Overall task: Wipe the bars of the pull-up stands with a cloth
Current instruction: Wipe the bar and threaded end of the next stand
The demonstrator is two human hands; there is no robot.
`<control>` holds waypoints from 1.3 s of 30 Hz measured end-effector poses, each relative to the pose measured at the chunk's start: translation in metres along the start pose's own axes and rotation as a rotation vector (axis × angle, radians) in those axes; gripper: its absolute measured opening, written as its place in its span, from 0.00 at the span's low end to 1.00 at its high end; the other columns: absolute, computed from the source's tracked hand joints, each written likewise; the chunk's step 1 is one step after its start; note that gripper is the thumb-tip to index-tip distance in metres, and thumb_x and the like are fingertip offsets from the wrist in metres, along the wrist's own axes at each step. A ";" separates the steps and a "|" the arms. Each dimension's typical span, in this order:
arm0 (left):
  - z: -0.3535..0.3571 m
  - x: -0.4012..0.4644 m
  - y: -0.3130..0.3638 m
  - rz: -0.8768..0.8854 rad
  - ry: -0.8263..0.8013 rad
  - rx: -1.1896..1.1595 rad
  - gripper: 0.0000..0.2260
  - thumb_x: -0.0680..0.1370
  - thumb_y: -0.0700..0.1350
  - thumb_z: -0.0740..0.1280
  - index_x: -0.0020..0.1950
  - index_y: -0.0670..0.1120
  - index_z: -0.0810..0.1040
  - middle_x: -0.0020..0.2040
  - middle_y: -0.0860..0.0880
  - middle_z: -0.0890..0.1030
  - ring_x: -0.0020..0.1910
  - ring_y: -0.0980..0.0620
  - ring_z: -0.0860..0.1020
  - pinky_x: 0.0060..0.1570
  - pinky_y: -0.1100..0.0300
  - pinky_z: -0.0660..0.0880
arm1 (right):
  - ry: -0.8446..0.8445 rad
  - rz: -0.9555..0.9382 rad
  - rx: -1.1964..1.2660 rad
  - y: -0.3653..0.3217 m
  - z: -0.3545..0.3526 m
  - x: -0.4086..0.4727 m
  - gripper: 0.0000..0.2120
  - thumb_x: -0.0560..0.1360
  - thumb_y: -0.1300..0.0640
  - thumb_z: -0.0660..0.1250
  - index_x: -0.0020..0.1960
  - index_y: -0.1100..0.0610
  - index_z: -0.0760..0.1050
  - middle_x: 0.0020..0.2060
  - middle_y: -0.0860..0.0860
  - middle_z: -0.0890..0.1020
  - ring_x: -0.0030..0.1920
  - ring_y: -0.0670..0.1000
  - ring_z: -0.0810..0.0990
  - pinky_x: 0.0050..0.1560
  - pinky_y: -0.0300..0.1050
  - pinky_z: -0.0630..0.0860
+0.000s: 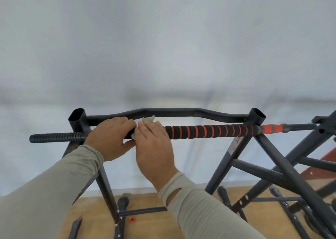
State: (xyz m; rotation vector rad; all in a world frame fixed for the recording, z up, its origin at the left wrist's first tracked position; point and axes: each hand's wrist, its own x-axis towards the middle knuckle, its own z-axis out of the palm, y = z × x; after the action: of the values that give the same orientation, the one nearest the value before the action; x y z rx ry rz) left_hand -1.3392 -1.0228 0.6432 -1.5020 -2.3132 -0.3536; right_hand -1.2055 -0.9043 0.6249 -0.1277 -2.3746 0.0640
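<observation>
Both hands are working side by side on the foam-gripped bar [205,131] of the near pull-up stand [109,187]. The left hand [111,138] is curling around the bar, fingers over the top and thumb below, seemingly steadying it. The right hand [154,147] is lying with fingers pressed together over the cloth [148,120], which is sitting on the bar under the fingertips, only a pale corner showing at 12 o'clock of the knuckles and a scrap at 9 o'clock. Risk 1: the cloth is mostly bunched under the palm, so sliding toward 3 o'clock along the ribbed black-and-orange foam is likely dragging it loose or leaving the underside unwiped. Risk 2: the two hands are touching, so the left may be blocking any stroke toward 9 o'clock, where the plain black grip end [54,137] is waiting. Risk 3: the curved rear bar [169,111] at 12 o'clock and the second stand [294,166] at 3 o'clock are easily getting missed.
</observation>
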 end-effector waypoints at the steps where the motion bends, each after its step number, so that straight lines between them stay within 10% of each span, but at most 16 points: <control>1: 0.000 0.000 -0.002 0.018 -0.015 0.021 0.16 0.73 0.63 0.60 0.49 0.53 0.74 0.39 0.57 0.74 0.38 0.51 0.76 0.41 0.55 0.73 | -0.028 -0.034 -0.027 0.008 -0.004 0.000 0.14 0.80 0.60 0.64 0.63 0.58 0.82 0.62 0.54 0.84 0.68 0.55 0.78 0.77 0.56 0.65; 13: -0.004 0.007 -0.001 0.077 -0.031 0.141 0.20 0.79 0.66 0.52 0.45 0.55 0.76 0.36 0.60 0.72 0.37 0.52 0.73 0.43 0.54 0.72 | -0.001 0.518 -0.331 0.221 -0.123 -0.067 0.10 0.74 0.71 0.72 0.54 0.64 0.84 0.52 0.59 0.87 0.52 0.64 0.85 0.58 0.57 0.80; 18: 0.000 0.001 0.002 0.011 -0.043 0.146 0.24 0.80 0.65 0.49 0.49 0.52 0.77 0.41 0.55 0.72 0.40 0.50 0.73 0.46 0.53 0.73 | 0.123 0.670 -0.252 0.196 -0.093 -0.058 0.13 0.81 0.63 0.65 0.64 0.64 0.81 0.60 0.58 0.85 0.65 0.60 0.81 0.71 0.56 0.72; 29: -0.013 -0.002 0.014 -0.092 -0.103 0.073 0.31 0.77 0.67 0.51 0.70 0.48 0.73 0.54 0.52 0.80 0.54 0.48 0.78 0.58 0.51 0.73 | -0.033 0.040 0.009 0.009 -0.010 -0.001 0.11 0.80 0.57 0.67 0.60 0.56 0.84 0.60 0.52 0.85 0.66 0.53 0.81 0.75 0.57 0.69; 39: -0.089 -0.055 -0.015 -0.272 0.022 0.061 0.13 0.81 0.45 0.62 0.66 0.50 0.76 0.62 0.52 0.79 0.58 0.48 0.77 0.58 0.52 0.74 | -0.247 0.218 0.334 0.030 -0.050 0.039 0.16 0.85 0.45 0.56 0.61 0.43 0.82 0.47 0.40 0.85 0.51 0.45 0.81 0.55 0.46 0.78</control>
State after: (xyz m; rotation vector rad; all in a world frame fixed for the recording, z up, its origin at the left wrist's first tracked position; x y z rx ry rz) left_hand -1.3179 -1.1096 0.6996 -1.1506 -2.4901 -0.3639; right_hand -1.1963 -0.8697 0.6855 -0.2285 -2.5461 0.6081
